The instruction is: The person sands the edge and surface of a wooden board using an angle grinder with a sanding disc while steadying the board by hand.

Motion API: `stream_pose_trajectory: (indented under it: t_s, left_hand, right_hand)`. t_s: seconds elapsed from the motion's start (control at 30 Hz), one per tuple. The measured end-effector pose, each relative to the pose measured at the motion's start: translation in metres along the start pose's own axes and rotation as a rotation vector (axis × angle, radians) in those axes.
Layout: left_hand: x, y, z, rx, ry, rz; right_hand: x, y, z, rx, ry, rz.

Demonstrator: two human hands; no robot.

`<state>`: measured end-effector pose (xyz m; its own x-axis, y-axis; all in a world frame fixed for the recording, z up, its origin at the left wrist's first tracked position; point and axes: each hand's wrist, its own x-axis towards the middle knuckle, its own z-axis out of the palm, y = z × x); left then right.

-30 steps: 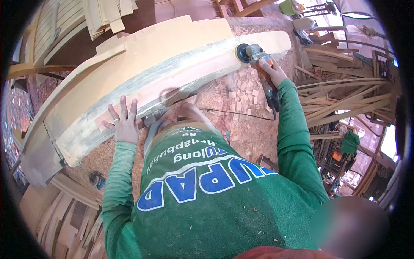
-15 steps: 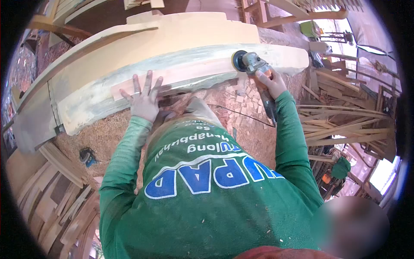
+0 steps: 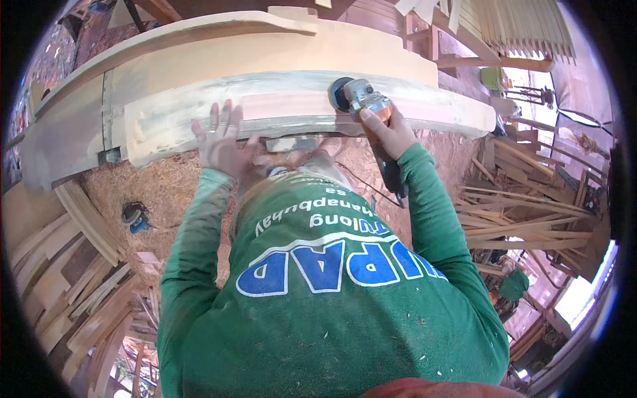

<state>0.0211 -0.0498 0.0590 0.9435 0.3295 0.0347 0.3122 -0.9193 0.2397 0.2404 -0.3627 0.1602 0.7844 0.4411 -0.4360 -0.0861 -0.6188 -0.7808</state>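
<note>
A long curved wooden piece point(image 3: 438, 106) lies across the view in front of me, its near strip pale and smeared with grey and white. My right hand point(image 3: 391, 130) is wrapped round the body of an angle grinder point(image 3: 373, 101) fitted with a round disc. The disc rests against the strip's face near its middle; its contact side is hidden. Farther left, my left hand point(image 3: 224, 140) has its fingers spread on the same strip's near edge and holds nothing. Between the hands, a greyish block-like object point(image 3: 292, 144) shows under the edge.
Wood strips are piled at the right point(image 3: 524, 215) and at the lower left point(image 3: 73, 265). A blue tool point(image 3: 136, 219) lies on the sawdust-covered floor point(image 3: 169, 192). A dark cord runs from the grinder area. Slatted wood point(image 3: 511, 30) stands at the upper right.
The view has turned, so the wooden piece lies more level. The grinder has moved left along the strip with my right hand, closer to my left hand. My left hand stays spread on the strip.
</note>
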Motion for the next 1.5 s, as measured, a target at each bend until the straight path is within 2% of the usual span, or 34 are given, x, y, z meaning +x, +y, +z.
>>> stream_pose_trajectory:
  t_s: [0.23,0.47,0.63,0.73,0.77,0.9,1.03,1.2,1.3,1.4,1.5]
  left_hand:
    - [-0.022,-0.06,-0.012,-0.189,0.158,-0.131]
    - [-0.036,-0.063,-0.006,-0.221,0.219,-0.099]
    - [-0.038,-0.063,0.003,-0.18,0.248,-0.052]
    - [-0.034,-0.059,-0.004,-0.213,0.244,-0.027]
    - [-0.032,-0.058,-0.004,-0.213,0.242,-0.014]
    - [-0.023,-0.044,-0.003,-0.185,0.155,0.042]
    - [-0.006,-0.013,0.006,-0.25,0.189,0.141]
    - [0.022,0.031,0.006,-0.322,0.183,0.211]
    - [0.048,0.045,0.014,-0.268,0.115,0.197]
    - [0.081,0.049,0.023,-0.138,0.143,0.144]
    - [0.11,0.052,0.033,0.013,0.141,-0.019]
  right_hand:
    - [0.004,-0.044,0.073,0.015,-0.098,-0.023]
    - [-0.001,-0.096,0.133,-0.097,-0.177,0.003]
    - [0.002,-0.112,0.159,-0.35,-0.208,-0.022]
    - [-0.001,-0.126,0.15,-0.37,-0.241,0.063]
    - [-0.001,-0.114,0.148,-0.358,-0.165,0.04]
    - [-0.007,-0.093,0.113,-0.032,-0.136,0.069]
    - [-0.008,-0.055,0.075,-0.122,-0.045,0.123]
    - [-0.012,-0.021,0.025,0.0,0.043,0.133]
    - [-0.016,-0.002,-0.006,0.024,0.103,0.139]
    - [-0.016,0.026,-0.036,-0.005,0.136,0.151]
    - [-0.018,0.039,-0.062,0.022,0.134,0.197]
